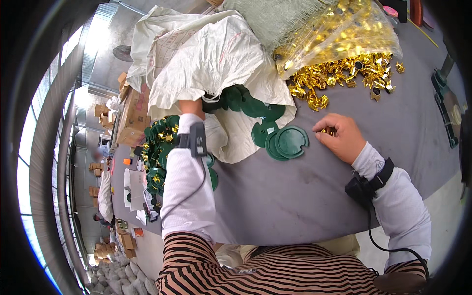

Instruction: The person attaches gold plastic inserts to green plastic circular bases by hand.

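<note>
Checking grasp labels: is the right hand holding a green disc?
No, the right hand holds small gold pieces, beside the green discs.

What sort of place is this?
Likely a workshop or small factory: many identical green discs at the mouth of a white sack, heaped gold pieces, and cardboard boxes at the left.

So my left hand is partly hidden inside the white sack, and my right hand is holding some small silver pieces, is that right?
Not quite: the head view shows that your right hand is holding small gold pieces, not silver ones. Your left hand is indeed partly hidden inside the white sack.
</note>
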The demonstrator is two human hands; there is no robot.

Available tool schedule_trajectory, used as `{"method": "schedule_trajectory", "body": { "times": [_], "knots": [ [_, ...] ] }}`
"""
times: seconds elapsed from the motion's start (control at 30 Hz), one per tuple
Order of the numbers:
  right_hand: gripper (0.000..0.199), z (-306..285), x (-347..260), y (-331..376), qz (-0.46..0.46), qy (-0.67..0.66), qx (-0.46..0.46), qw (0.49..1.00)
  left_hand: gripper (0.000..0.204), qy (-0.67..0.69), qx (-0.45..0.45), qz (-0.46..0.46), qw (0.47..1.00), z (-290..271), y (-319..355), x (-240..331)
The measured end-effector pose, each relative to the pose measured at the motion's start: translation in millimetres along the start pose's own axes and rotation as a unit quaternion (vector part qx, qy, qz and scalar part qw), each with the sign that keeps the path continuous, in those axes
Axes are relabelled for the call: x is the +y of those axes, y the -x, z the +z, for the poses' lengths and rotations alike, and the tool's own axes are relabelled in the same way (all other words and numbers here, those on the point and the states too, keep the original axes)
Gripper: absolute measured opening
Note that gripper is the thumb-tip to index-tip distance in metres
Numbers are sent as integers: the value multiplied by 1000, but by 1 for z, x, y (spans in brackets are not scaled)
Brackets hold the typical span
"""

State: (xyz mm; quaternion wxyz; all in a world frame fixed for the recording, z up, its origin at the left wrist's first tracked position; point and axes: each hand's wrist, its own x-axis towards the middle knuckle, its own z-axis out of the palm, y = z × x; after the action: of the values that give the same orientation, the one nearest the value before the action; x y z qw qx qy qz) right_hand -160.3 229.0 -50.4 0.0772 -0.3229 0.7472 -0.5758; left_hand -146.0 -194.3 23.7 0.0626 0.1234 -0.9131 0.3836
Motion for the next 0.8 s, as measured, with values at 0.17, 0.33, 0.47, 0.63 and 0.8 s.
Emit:
{"method": "schedule_trajectory", "body": {
  "times": [0.17, 0.33, 0.47, 0.63, 0.8],
  "knots": [
    [12, 4, -3, -7, 38, -9, -17, 999, 60, 38, -20, 32, 999, 47, -7, 17],
    [11, 4, -1, -8, 39, -32, 0, 999, 59, 87, -31, 67, 994, 90, -27, 40],
    [11, 4, -4, -8, 58, -60, -5, 997, 58, 119, -33, 92, 988, 116, -42, 54],
    [11, 6, -6, -9, 66, -69, -16, 995, 57, 140, -35, 108, 984, 129, -41, 44],
    [11, 8, -4, -7, 20, -45, -3, 999, 56, 145, -28, 108, 983, 118, -30, 4]
  ]
}}
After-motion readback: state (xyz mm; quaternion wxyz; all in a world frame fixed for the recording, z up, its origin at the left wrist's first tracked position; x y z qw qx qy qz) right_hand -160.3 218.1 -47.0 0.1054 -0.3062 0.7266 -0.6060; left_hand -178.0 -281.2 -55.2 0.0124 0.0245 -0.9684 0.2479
